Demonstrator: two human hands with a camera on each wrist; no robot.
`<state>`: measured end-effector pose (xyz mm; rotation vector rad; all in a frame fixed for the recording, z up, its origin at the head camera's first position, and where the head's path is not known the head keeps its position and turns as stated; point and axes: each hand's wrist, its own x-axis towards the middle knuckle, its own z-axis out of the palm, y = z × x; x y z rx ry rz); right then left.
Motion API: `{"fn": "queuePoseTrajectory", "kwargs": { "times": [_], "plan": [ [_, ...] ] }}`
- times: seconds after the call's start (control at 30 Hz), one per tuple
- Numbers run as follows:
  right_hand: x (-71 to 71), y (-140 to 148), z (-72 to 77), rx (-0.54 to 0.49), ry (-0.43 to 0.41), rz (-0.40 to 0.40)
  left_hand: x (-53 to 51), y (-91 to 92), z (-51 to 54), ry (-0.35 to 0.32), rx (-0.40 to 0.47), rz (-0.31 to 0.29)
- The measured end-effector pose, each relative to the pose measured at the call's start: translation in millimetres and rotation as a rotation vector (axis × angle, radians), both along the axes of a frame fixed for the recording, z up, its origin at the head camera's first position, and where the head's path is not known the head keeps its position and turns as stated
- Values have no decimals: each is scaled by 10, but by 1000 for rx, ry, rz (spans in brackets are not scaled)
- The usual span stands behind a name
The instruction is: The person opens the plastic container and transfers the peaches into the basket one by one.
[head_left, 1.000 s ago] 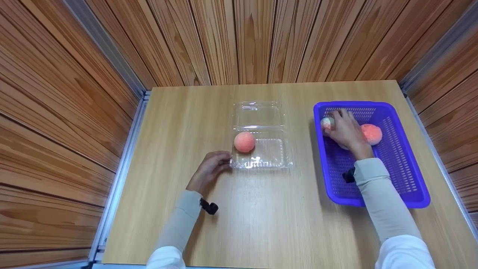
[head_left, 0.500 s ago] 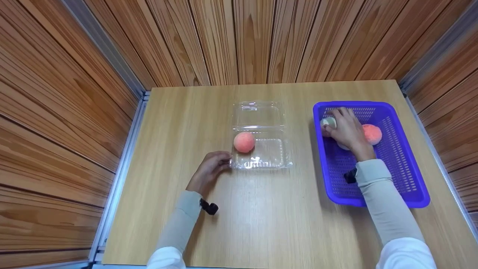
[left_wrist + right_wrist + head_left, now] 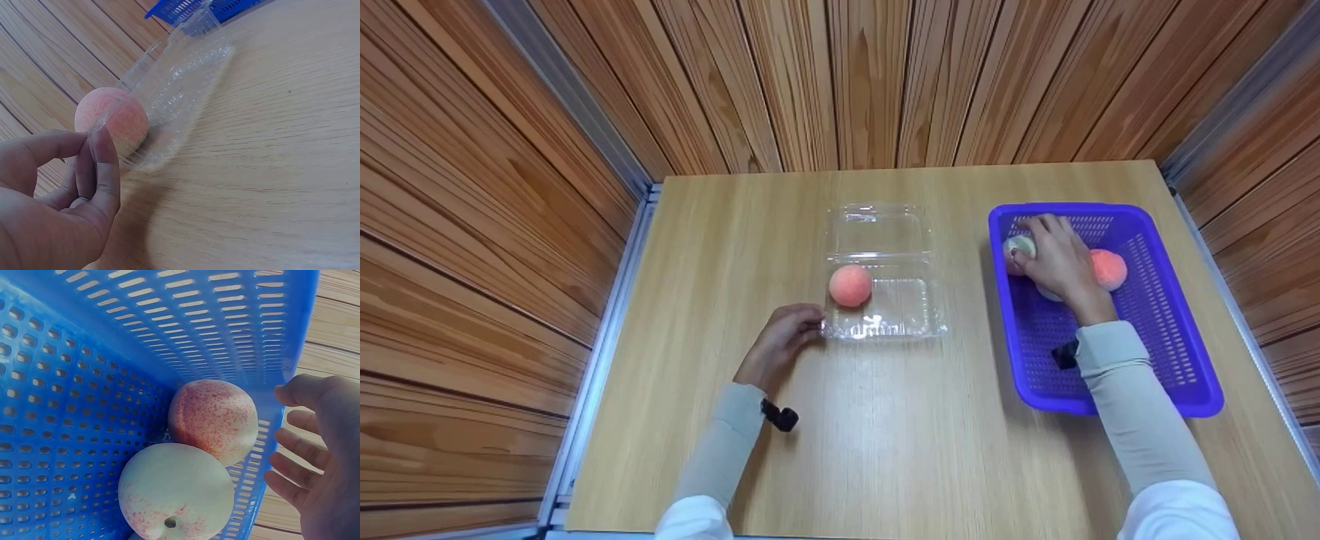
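Note:
My left hand (image 3: pixel 781 334) pinches the near left edge of an open clear plastic clamshell box (image 3: pixel 901 309); the left wrist view shows the rim between thumb and fingers. A pink peach (image 3: pixel 851 286) sits in the box's left half. Inside the basket (image 3: pixel 1206 409), my right hand (image 3: pixel 1061 262) hovers over peaches at the far left corner. Its fingers look loose and hold nothing in the right wrist view. Beside them lie a pale peach (image 3: pixel 177 486) and a red-speckled peach (image 3: pixel 216 419). Another pink peach (image 3: pixel 1108 270) is right of that hand; the hand partly hides the fruit beneath.
The purple-blue basket stands at the right of the wooden table (image 3: pixel 900 450), with high perforated walls. The clamshell's lid (image 3: pixel 877 229) lies folded back, away from me. Wood-plank walls (image 3: pixel 870 82) enclose the back and both sides.
The pale peach by my right thumb has turned, showing a greener side. My right hand has shifted very slightly right. The left hand and box have stayed nearly still.

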<state>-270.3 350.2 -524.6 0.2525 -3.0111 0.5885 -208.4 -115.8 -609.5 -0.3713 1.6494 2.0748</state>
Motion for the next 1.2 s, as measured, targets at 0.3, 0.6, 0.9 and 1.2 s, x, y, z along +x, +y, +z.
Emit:
{"fn": "queuePoseTrajectory", "kwargs": {
  "times": [0.3,0.6,0.9,1.2],
  "plan": [
    [9,-28,4,7,42,-2,-6,13,-4,-2,8,18],
    [16,-63,37,14,87,20,-19,46,-27,6,45,49],
    [28,-100,73,-2,98,24,-12,31,-15,5,30,36],
    [24,-123,111,-2,103,34,-10,22,2,-1,24,23]
  ]
}}
